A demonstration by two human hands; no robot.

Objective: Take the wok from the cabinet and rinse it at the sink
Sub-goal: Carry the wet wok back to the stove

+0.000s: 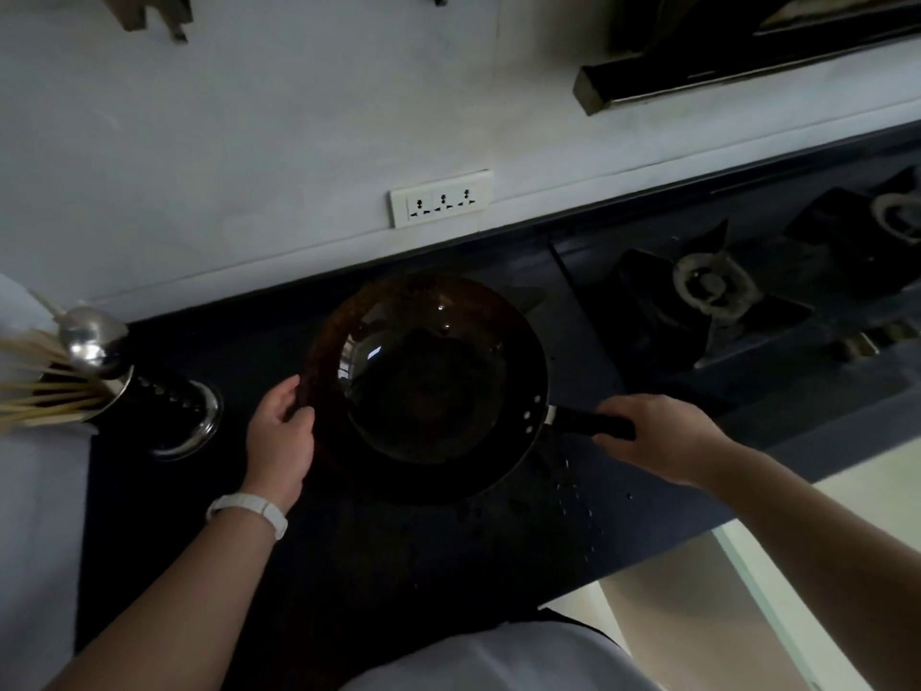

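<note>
Both hands are on the wok (423, 386): my left hand (279, 431) pinches the rim on its side, fingers curled over the edge, w/ a white wristband (249, 511) below it, and my right hand (663, 436) is wrapped around the black handle (588, 423). Wok sits between the two hands, at or just above the dark countertop (398, 566); can't tell if it's touching. It's out of the cabinet, so I judge that step done. Droplets on the counter near my right hand and glints inside the pan suggest rinsing may be done too, but no sink or tap is in view, so can't confirm. Gas burner (712, 286) lies beyond my right hand, utensil holder (114, 376) w/ chopsticks past my left. Wall socket (441, 198) straight ahead; no brand, label or legible text anywhere.
</note>
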